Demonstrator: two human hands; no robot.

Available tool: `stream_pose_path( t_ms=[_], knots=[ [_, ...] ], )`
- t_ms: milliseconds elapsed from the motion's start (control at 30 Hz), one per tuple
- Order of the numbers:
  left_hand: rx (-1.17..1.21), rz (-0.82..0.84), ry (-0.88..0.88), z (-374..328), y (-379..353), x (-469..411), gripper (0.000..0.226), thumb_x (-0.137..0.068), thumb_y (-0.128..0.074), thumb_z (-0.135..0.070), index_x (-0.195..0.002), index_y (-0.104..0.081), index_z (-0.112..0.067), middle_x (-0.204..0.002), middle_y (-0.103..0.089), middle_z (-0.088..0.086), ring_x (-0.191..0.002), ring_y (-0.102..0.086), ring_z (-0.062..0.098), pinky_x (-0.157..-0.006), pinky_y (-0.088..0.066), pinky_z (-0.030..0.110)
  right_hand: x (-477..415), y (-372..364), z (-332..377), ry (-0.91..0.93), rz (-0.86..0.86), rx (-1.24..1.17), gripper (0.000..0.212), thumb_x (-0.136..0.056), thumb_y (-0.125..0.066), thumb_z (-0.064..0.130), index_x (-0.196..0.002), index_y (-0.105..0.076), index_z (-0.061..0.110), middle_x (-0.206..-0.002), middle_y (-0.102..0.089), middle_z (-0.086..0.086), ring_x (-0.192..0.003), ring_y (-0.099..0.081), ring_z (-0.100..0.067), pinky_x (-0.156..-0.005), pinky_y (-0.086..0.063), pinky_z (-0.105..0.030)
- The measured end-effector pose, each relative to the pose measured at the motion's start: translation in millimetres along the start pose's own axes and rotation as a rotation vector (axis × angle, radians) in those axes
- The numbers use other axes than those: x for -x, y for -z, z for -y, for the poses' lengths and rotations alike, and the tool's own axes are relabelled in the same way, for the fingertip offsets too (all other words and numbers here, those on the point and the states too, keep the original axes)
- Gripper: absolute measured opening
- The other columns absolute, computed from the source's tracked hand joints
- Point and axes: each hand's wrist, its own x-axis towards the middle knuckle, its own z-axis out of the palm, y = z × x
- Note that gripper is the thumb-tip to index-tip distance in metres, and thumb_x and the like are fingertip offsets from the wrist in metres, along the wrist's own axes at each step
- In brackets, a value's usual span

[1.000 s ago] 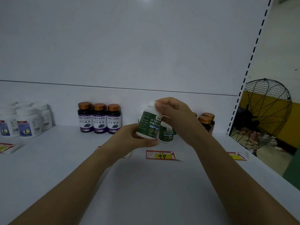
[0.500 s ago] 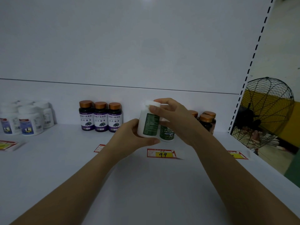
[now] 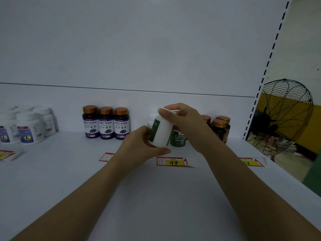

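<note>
Roughly at the centre of the frame, a white plastic bottle (image 3: 162, 131) is held just above the shelf (image 3: 156, 197), tilted a little with its top leaning right. It shows mostly bare white plastic towards the camera, with the edge of a dark green label wrapping round its left side. Its cap looks white too, though fingers cover most of it.

The left hand (image 3: 139, 146) grips the lower body of the bottle, with the thumb curled under its base and the fingers behind. The right hand (image 3: 187, 122) comes over from the right and holds the top, its fingers wrapped round the cap.

Directly behind the held bottle stands a second green-labelled bottle (image 3: 178, 138) with white print on its front. A red and yellow price tag (image 3: 172, 161) marked 99 lies flat on the shelf just below the hands. Left of centre, three purple-labelled bottles (image 3: 106, 122) with copper caps stand in a row against the back panel. Dark bottles (image 3: 219, 129) with similar caps sit behind the right wrist. White bottles (image 3: 29, 127) cluster at the far left, and a wire-caged fan (image 3: 284, 115) shows at the right edge.
</note>
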Motion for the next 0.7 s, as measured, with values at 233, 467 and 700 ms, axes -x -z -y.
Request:
stream_pose_path(
  t_ms=[233, 467, 700],
  knots=[
    [0.125, 0.078, 0.003, -6.9, 2.4, 2.2, 0.038, -0.067, -0.082, -0.028, -0.094, -0.056, -0.034, -0.087, -0.066, -0.018, -0.077, -0.064, -0.008, -0.062, -0.049, 0.004, 0.6, 7.2, -1.5, -0.025, 0.110, -0.154, 0.030, -0.092, -0.057, 0.026, -0.121, -0.060, 0.017, -0.117, -0.066, -0.002, -0.107, -0.063, -0.017, -0.093, -0.052, -0.032],
    [0.156, 0.125, 0.033, -6.3, 1.9, 2.4, 0.040, -0.067, -0.082, -0.028, -0.097, -0.056, -0.033, -0.092, -0.070, -0.013, -0.082, -0.068, 0.000, -0.069, -0.052, 0.012, 0.6, 5.9, -2.9, 0.001, 0.049, -0.146, 0.028, -0.090, -0.061, 0.024, -0.116, -0.065, 0.017, -0.112, -0.068, -0.004, -0.105, -0.065, -0.020, -0.096, -0.052, -0.040],
    [0.184, 0.108, -0.001, -6.4, 1.3, 1.8, 0.040, -0.068, -0.082, -0.020, -0.096, -0.056, -0.033, -0.092, -0.070, -0.015, -0.083, -0.068, -0.001, -0.067, -0.052, 0.010, 2.5, 4.8, -1.2, -0.005, 0.127, -0.140, 0.028, -0.091, -0.058, 0.031, -0.116, -0.063, 0.020, -0.113, -0.067, -0.004, -0.105, -0.064, -0.018, -0.093, -0.053, -0.035]
  ],
)
